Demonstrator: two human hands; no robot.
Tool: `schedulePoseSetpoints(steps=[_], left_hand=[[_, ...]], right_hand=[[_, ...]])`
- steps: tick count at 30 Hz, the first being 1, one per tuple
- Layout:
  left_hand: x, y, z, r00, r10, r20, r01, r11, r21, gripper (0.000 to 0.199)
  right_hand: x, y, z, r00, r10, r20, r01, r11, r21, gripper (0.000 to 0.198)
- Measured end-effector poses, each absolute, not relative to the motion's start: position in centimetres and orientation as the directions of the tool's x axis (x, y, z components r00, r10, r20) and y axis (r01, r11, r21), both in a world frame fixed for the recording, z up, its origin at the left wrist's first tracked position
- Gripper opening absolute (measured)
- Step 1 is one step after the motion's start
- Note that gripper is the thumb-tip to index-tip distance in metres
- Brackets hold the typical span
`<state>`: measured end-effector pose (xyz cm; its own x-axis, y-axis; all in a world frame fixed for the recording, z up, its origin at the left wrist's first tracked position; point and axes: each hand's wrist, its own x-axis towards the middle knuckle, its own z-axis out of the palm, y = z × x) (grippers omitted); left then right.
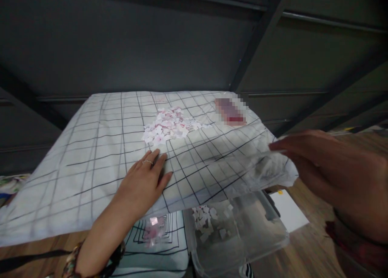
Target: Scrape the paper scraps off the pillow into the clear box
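My left hand (pixel 145 177) lies flat on a white cloth with a dark grid pattern (pixel 106 156), its fingers a little apart and a thin ring on one. Just beyond its fingertips is a loose pile of small white and pink paper pieces (pixel 169 126). At the right edge of the cloth, my right hand (pixel 330 168) is blurred by motion. Its thumb and fingers pinch the edge of a thin, clear plastic bag (pixel 257 160), which stretches leftward over the cloth and is hard to make out.
A blurred-out reddish rectangle (pixel 230 112) lies at the back right of the cloth. Below the near edge sit an open clear plastic box (pixel 260 237) with several paper pieces and a pale green cushioned seat (pixel 169 257) holding a small clear packet (pixel 154 231). A dark panelled wall (pixel 130 43) stands behind.
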<state>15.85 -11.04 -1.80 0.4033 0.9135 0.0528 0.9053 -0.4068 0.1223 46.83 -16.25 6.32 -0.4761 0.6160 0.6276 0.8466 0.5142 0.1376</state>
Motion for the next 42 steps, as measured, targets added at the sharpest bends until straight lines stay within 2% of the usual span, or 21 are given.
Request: schedulePoseSetpoints(steps=[3,6,9,15,20,27,33,39,42], left_hand=[[15.5,-10.0,-1.0,0.352,0.936,0.015,0.928,-0.351,0.122,0.056],[15.0,-9.1,-1.4,0.239,0.960,0.147,0.965,-0.252,0.076,0.060],[14.2,-8.8,-2.7,0.158,0.964,0.215,0.984,-0.172,0.051,0.065],[13.8,-9.6,-4.1,0.118,0.979,0.167,0.990,-0.128,0.052,0.067],[14.1,-9.8,-3.7,0.103,0.979,0.173,0.991,-0.117,0.068,0.064],[14.2,-9.8,-3.6,0.095,0.980,0.174,0.990,-0.111,0.088,0.062],[14.2,-9.8,-3.7,0.101,0.975,0.199,0.989,-0.119,0.083,0.060],[14.2,-9.8,-3.9,0.109,0.970,0.219,0.989,-0.128,0.075,0.060],[14.1,-9.8,-3.8,0.107,0.972,0.211,0.990,-0.125,0.072,0.060]], right_hand=[[46.0,-13.5,6.3,-0.529,0.544,0.651,0.818,0.530,0.223,0.022],[44.5,-10.4,5.7,-0.553,0.476,0.684,0.794,0.551,0.258,0.020],[42.2,-8.2,5.0,-0.560,0.527,0.639,0.807,0.520,0.279,0.028],[38.1,-6.2,4.3,-0.566,0.602,0.564,0.812,0.525,0.255,0.040],[37.7,-6.0,4.0,-0.602,0.602,0.524,0.776,0.597,0.205,0.040],[38.2,-5.9,4.0,-0.593,0.592,0.546,0.785,0.577,0.227,0.039],[39.2,-6.5,4.2,-0.637,0.531,0.559,0.736,0.636,0.234,0.039],[39.3,-6.5,4.2,-0.567,0.588,0.576,0.811,0.523,0.264,0.036],[39.1,-6.3,4.1,-0.590,0.597,0.544,0.799,0.532,0.282,0.038]])
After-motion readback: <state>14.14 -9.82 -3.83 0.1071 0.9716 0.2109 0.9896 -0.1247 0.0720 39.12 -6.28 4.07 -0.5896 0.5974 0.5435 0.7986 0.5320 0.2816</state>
